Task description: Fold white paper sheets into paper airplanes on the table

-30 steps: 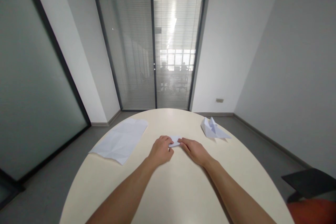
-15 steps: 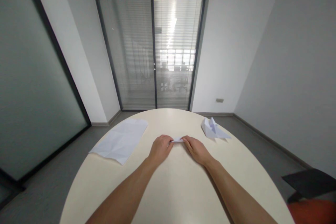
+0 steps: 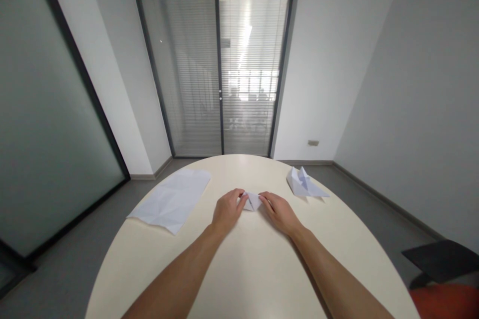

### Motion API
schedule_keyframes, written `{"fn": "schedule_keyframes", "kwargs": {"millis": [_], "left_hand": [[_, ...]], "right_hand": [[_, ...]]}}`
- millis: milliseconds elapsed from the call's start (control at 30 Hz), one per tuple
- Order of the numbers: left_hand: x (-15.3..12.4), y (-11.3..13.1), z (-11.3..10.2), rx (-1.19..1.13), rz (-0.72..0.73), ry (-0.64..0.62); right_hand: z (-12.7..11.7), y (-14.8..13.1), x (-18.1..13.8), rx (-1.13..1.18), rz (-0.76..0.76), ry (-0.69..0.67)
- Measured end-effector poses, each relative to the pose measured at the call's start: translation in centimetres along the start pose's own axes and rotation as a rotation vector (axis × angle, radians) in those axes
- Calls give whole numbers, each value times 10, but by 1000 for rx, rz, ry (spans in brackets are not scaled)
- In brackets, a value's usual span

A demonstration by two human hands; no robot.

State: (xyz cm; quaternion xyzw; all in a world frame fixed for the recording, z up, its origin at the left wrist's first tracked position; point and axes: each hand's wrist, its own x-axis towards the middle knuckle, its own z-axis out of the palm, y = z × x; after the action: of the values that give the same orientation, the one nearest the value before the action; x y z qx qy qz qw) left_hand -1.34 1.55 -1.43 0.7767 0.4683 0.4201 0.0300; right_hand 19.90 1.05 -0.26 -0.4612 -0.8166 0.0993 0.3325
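Item: small folded paper [image 3: 253, 201], white, on the round cream table [image 3: 258, 269], at centre, just beyond mid-table, between both hands

Left hand [image 3: 227, 211]: fingers curled, thumb and fingertips closed on the paper's left edge
Right hand [image 3: 280, 212]: fingers mostly closed, tips pinching the paper's right edge; palm low over the table

Condition of the piece: already reduced to a compact, many-layered shape with a raised flap showing between the fingertips; judged well into the folding, not finished, since both hands grip it and the flap is not pressed flat

Nearby: a creased sheet [image 3: 174, 199] lying open and flat, well apart to the left, apparently unfolded stock; a folded paper model [image 3: 304, 184] to the right, apart from the hands, apparently complete

Surroundings: dark chair [image 3: 441, 259] at lower right
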Motion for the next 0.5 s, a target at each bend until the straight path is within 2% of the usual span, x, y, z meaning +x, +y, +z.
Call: {"fn": "schedule_keyframes", "kwargs": {"millis": [267,500], "left_hand": [[-1,-3,3,-21,-84,-180],[1,-1,0,-6,-105,-197]], "right_hand": [[-2,4,0,83,75,-26],[-3,-3,-2,23,102,-41]]}}
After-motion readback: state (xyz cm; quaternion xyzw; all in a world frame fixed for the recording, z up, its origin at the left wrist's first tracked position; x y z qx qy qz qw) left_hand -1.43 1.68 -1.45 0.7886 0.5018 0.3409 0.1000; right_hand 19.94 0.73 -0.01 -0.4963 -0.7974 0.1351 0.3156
